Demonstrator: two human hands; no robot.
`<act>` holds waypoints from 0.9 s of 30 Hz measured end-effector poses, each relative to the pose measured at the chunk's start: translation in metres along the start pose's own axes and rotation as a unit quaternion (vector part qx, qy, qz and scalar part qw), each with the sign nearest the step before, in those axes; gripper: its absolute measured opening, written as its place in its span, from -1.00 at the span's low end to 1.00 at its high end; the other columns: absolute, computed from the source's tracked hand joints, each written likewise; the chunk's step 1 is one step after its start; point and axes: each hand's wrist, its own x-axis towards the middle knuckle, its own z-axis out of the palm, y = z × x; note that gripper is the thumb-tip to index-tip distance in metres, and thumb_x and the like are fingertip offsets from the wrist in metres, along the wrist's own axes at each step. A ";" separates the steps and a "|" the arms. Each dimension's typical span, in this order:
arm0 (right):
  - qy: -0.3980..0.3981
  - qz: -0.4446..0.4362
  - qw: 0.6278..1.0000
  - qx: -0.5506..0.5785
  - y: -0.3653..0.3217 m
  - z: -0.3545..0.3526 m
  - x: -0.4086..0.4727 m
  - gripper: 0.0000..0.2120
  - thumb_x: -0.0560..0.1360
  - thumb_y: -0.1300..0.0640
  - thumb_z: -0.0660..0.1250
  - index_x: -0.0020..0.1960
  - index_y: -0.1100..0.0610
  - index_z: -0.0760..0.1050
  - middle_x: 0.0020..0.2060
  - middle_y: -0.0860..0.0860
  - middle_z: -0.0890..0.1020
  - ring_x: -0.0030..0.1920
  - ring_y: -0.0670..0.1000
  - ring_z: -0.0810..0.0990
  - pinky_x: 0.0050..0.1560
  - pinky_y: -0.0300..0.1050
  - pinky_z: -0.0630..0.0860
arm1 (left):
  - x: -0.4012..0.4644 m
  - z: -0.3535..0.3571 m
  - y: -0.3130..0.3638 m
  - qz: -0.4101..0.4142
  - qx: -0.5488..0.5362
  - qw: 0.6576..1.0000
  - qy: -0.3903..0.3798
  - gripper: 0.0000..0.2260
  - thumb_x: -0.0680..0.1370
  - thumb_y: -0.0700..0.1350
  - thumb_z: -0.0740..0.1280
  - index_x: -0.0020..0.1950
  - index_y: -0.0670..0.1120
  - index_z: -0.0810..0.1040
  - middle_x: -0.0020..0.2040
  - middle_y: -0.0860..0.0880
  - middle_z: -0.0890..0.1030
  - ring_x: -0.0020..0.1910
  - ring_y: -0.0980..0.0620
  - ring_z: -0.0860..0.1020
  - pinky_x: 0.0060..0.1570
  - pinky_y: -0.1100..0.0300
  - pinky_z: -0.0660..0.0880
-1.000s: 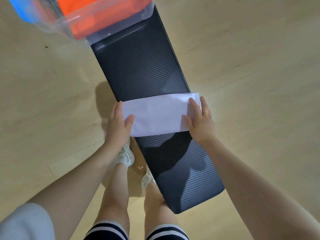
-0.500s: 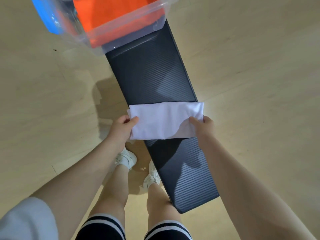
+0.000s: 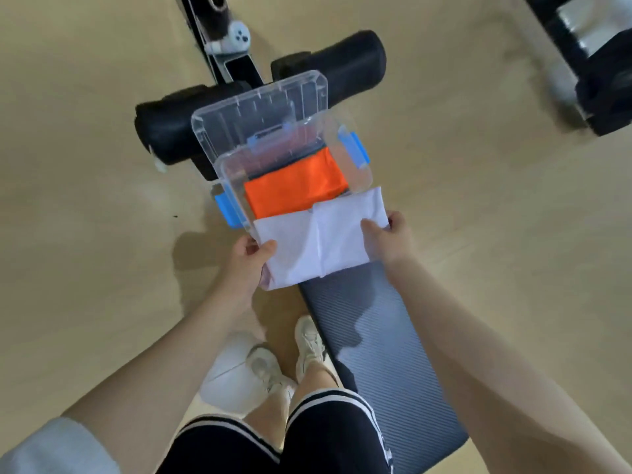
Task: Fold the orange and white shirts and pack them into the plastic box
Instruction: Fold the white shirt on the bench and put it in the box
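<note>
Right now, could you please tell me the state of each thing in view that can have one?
white shirt: folded, held above the bench at the box's near edge, not yet inside.
orange shirt: folded, lying in the box.
plastic box: open, blue latches undone.
lid: off, leaning behind the box.
left hand: grips the white shirt's left end.
right hand: grips its right end.

Soft, even indoor light falls from above. The pale wooden floor [image 3: 102,206] carries a dim shadow at nine o'clock of the hands, and arm shadows cross the dark ribbed padded counter [image 3: 376,336]. Black equipment [image 3: 588,63] at two o'clock is motion-blurred. Wide-angle distortion bends the edges.
</note>
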 end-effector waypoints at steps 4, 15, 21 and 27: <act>-0.022 -0.044 0.999 0.004 -0.056 0.021 0.037 -0.95 0.44 0.14 0.27 -0.16 0.11 0.42 -0.32 -0.04 0.48 -0.25 0.02 0.46 -0.25 -0.15 0.38 | 0.028 -0.011 0.050 0.063 0.028 0.997 0.040 -0.85 0.56 -0.23 0.23 0.13 -0.15 0.44 -0.03 -0.07 0.56 -0.08 -0.02 0.54 -0.15 0.16 0.49; -0.034 -0.125 0.940 -0.315 -0.070 0.087 0.162 -0.70 0.55 0.13 0.12 0.25 0.21 0.37 0.05 0.18 0.58 0.05 0.19 0.53 -0.19 -0.08 0.32 | 0.169 0.017 0.059 -0.065 0.239 0.959 0.140 -0.74 0.57 -0.14 0.18 0.20 -0.23 0.44 0.09 -0.19 0.55 0.06 -0.15 0.50 -0.03 0.14 0.36; -0.041 -0.114 0.858 -0.498 -0.068 0.108 0.175 -0.57 0.56 0.29 0.09 0.42 0.25 0.13 0.35 0.18 0.38 0.27 0.20 0.45 0.09 0.06 0.45 | 0.199 0.022 0.045 -0.061 0.395 0.901 0.167 -0.74 0.52 -0.24 0.21 0.19 -0.26 0.39 0.18 -0.27 0.48 0.06 -0.23 0.47 -0.11 0.08 0.33; -0.282 -0.254 0.785 -0.490 -0.059 0.130 0.164 -0.36 0.52 0.32 0.09 0.52 0.16 -0.10 0.54 0.07 -0.09 0.52 0.09 0.01 0.45 -0.01 0.14 | 0.184 0.038 0.027 0.081 0.613 0.785 0.049 -0.64 0.52 -0.22 0.21 0.32 -0.15 0.35 0.32 -0.16 0.34 0.25 -0.17 0.35 0.10 0.04 0.37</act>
